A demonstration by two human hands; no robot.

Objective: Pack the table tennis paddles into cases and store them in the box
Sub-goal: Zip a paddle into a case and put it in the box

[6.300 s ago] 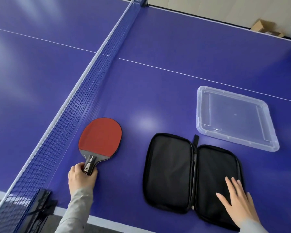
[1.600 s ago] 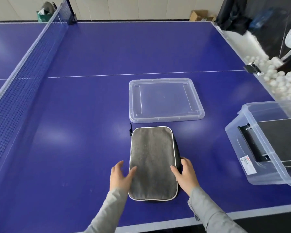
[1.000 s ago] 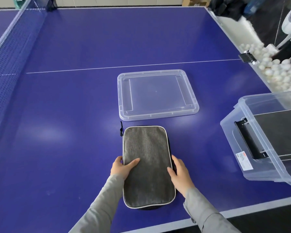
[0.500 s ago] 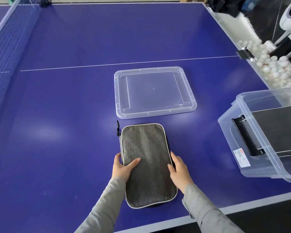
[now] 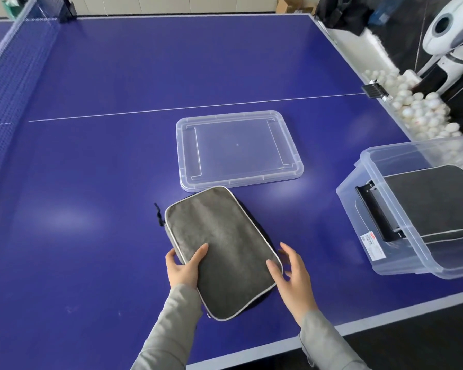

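Case: grey case (image 5: 219, 249) lies closed, slanted, near the table's (image 5: 91, 209) front edge
Left hand (image 5: 183, 267): grips its left rim, thumb on top
Right hand (image 5: 292, 273): open, spread beside the right rim (contact unclear)
Box (image 5: 380, 209): right edge, uncovered — one case inside; lid (image 5: 238, 150) just beyond
Advice: clamp both rims; lift level

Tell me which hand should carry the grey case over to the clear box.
Probably the right hand: it sits at the grey case edge facing the clear box, which stands to the right. The left hand grips the far side.
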